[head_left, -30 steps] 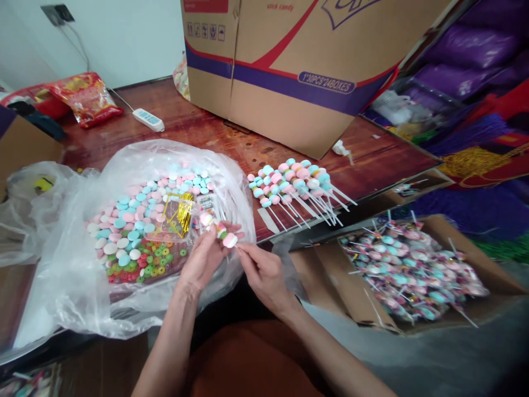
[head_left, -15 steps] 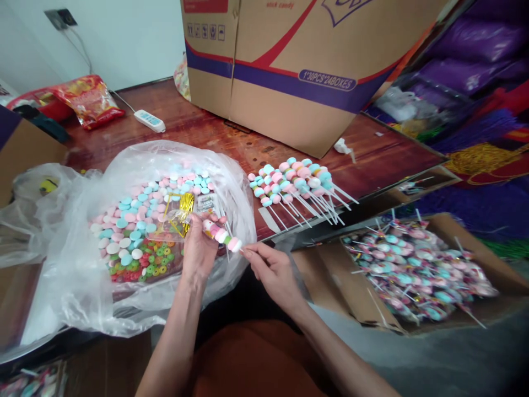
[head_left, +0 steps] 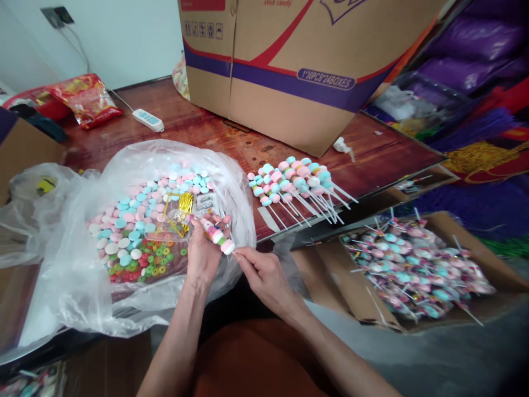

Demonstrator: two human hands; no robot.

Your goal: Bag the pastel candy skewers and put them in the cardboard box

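A candy skewer (head_left: 221, 241) of pink, white and green pieces lies slanted between my hands. My left hand (head_left: 203, 251) is closed around its upper end, where a printed clear wrapper seems to cover the candy. With thumb and forefinger, my right hand (head_left: 262, 271) pinches the stick at the lower end, close under the last white piece. Behind my left fingers lie gold twist ties (head_left: 185, 205) and a clear wrapper (head_left: 173, 225). Loose pastel candies (head_left: 136, 209) and ring-shaped candies (head_left: 142, 262) spread over a plastic bag (head_left: 136, 151) to the left.
Bare candy skewers (head_left: 291, 179) lie in a pile on the wooden table (head_left: 173, 118), sticks toward me. A large carton (head_left: 281, 105) stands behind. Lower right, an open box (head_left: 355, 295) holds many wrapped skewers (head_left: 417, 264). A red packet (head_left: 88, 102) lies at the back left.
My right hand has moved a little left, toward my left hand, and the skewer has shifted with it. The view has shifted slightly. Both hands keep their hold.
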